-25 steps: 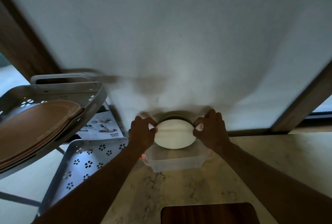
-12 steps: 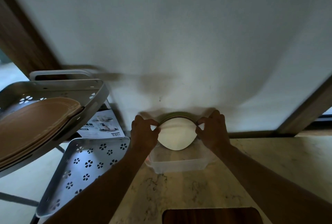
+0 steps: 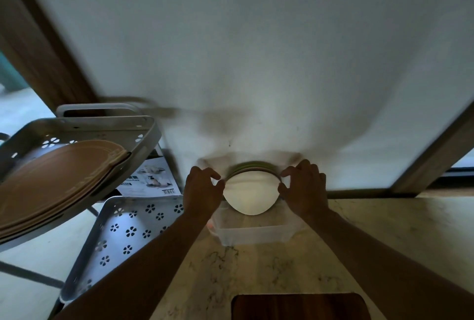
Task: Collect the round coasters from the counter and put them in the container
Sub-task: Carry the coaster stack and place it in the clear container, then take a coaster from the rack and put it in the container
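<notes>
From the head camera, both bare hands meet over the far edge of a pale marbled counter (image 3: 269, 268), close to a white wall (image 3: 256, 50). Between them is a small stack of round coasters (image 3: 250, 195), tilted up on edge so the cream face of the nearest one turns toward the camera; thin green and pinkish rims of others show behind its top. The left hand (image 3: 202, 191) pinches the stack's left rim between thumb and fingers, and the right hand (image 3: 305, 188) pinches the right rim the same way, so the stack is clamped from both sides. The stack's lower edge dips into the open mouth of a clear plastic container (image 3: 254, 235) that sits on the counter against the wall; whether the coasters touch its floor cannot be told. To the left stands a grey tiered rack, its upper tray (image 3: 143, 137) holding tan plates (image 3: 59, 176), its lower tray (image 3: 128, 232) punched with flower-shaped holes. A printed leaflet (image 3: 151, 181) lies between the tiers. A dark wooden board (image 3: 300, 307) sits at the near counter edge.
</notes>
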